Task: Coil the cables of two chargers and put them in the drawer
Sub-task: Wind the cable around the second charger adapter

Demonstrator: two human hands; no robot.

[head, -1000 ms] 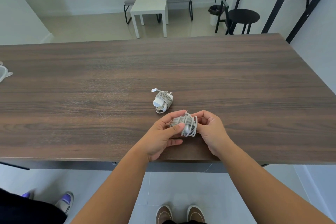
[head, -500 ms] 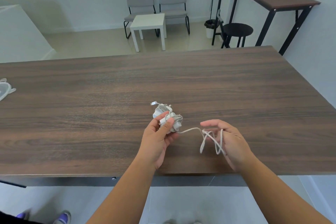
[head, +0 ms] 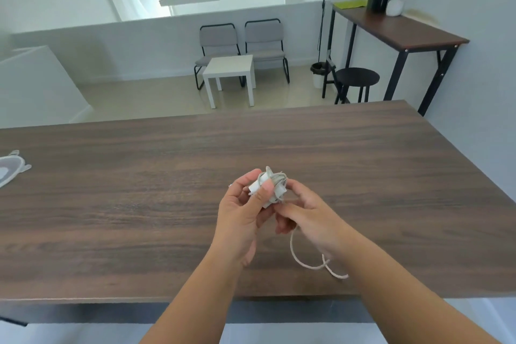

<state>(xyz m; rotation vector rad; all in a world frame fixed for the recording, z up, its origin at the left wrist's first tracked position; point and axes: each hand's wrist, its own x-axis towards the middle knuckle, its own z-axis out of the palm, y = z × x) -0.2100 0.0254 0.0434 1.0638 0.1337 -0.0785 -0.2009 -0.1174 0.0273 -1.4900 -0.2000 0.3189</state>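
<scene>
Left hand gripping the white charger brick above the wooden surface, steadying it for winding. Right hand just beside the brick, pinching its cable, loose tail dangling below. Second charger and drawer not visible.

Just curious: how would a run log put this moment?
left hand grips charger | right hand winds cable | tail loose over table
</scene>
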